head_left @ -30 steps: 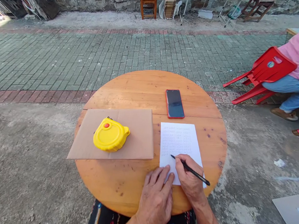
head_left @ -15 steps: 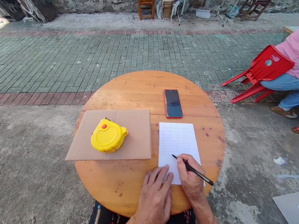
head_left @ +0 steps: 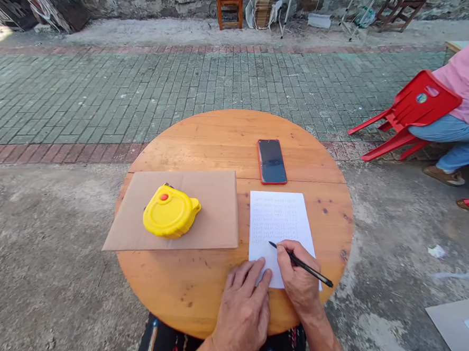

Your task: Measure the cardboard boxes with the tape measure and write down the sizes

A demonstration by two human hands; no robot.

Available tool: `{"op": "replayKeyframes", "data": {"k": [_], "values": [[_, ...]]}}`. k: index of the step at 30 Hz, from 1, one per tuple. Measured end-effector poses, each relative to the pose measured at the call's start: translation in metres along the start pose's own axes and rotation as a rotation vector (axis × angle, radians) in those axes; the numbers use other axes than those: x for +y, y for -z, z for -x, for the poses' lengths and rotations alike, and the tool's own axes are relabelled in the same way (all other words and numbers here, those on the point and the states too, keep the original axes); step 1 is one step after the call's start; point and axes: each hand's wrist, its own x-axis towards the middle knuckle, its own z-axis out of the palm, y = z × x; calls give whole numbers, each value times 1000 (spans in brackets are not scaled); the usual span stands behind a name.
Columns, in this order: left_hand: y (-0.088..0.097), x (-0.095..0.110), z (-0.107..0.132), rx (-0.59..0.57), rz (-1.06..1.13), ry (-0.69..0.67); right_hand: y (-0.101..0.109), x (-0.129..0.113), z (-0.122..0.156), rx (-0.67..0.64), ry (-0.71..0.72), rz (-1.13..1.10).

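My right hand (head_left: pixel 298 280) grips a black pen (head_left: pixel 303 266) with its tip on a white sheet of paper (head_left: pixel 279 220) covered in rows of small writing. Flat beside it, my left hand (head_left: pixel 242 307) rests with fingers spread, pinning the sheet's lower left corner to the round wooden table (head_left: pixel 186 289). A phone in a red case (head_left: pixel 272 161) lies face up just beyond the sheet. To the left, a yellow tape measure (head_left: pixel 169 217) sits on a piece of brown cardboard (head_left: pixel 216 208).
A seated person in a pink top and jeans (head_left: pixel 464 124) is on a red plastic chair (head_left: pixel 411 114) at the right. Wooden chairs (head_left: pixel 230 6) and a folding table stand along the far wall. White sheets (head_left: pixel 464 325) lie on the ground at the lower right.
The pen tip has shifted very slightly along the lower lines of the sheet. My left hand stays in place on the paper.
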Motion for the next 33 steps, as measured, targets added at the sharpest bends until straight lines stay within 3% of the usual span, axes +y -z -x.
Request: {"op": "replayKeyframes", "data": {"k": [33], "values": [[3, 1, -2, -13, 4, 7, 1, -2, 0, 8, 13, 17]]}}
